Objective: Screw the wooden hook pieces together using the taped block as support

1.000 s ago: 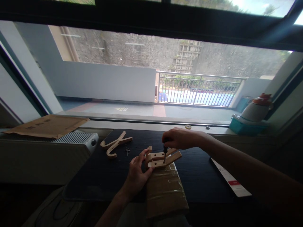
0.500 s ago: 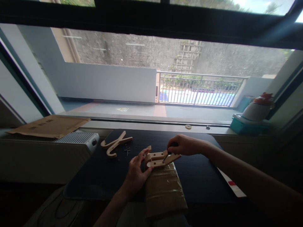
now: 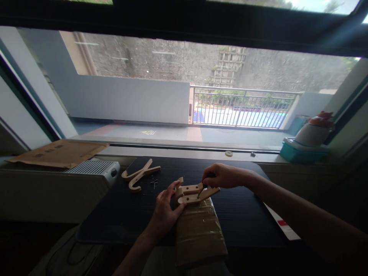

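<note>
A pale wooden hook piece (image 3: pixel 191 199) with two prongs and drilled holes lies on a tape-wrapped cardboard box (image 3: pixel 198 230). My left hand (image 3: pixel 166 209) grips its curved end from the left, thumb on the near side and fingers on the far side. In my right hand (image 3: pixel 218 176) is a small dark screwdriver (image 3: pixel 202 191), its handle mostly hidden by the closed fingers. The tip slants down to a hole in the near prong. Left of my hands, two more wooden hooks (image 3: pixel 140 176) lie crossed beside several small screws (image 3: pixel 154 184).
The dark table (image 3: pixel 115 218) stands against the window sill (image 3: pixel 178 152). A brown envelope (image 3: pixel 57 153) rests on a white radiator (image 3: pixel 94 168) at left. On the sill are a tape roll (image 3: pixel 229 153) and a teal box (image 3: pixel 301 152). A white flat item (image 3: pixel 283 224) lies right.
My view has shifted very slightly. Both hands, the screwdriver and the wooden hook piece stay in nearly the same places.
</note>
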The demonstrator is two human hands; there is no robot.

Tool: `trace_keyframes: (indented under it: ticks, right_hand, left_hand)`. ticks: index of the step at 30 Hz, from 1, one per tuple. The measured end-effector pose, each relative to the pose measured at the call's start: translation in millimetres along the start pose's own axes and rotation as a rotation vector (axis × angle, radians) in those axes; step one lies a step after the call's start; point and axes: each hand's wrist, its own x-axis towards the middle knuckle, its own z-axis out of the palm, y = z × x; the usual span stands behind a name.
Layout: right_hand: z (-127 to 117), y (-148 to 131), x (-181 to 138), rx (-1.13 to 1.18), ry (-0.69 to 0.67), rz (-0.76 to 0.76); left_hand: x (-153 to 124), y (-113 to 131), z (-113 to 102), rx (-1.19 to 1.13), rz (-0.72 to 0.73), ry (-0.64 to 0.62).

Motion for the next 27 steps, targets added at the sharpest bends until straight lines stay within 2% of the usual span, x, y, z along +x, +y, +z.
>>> trace_keyframes:
  ticks: [18, 27]
  right_hand:
    - [-1.1, -15.2, 3.2, -0.098, -0.013, -0.002]
    - [0.9, -23.8, 2.6, -0.228, -0.011, -0.061]
  left_hand:
    - [-1.2, -0.6, 1.0, 0.024, -0.009, 0.002]
    - [-8.3, -4.3, -2.9, 0.033, 0.018, 0.027]
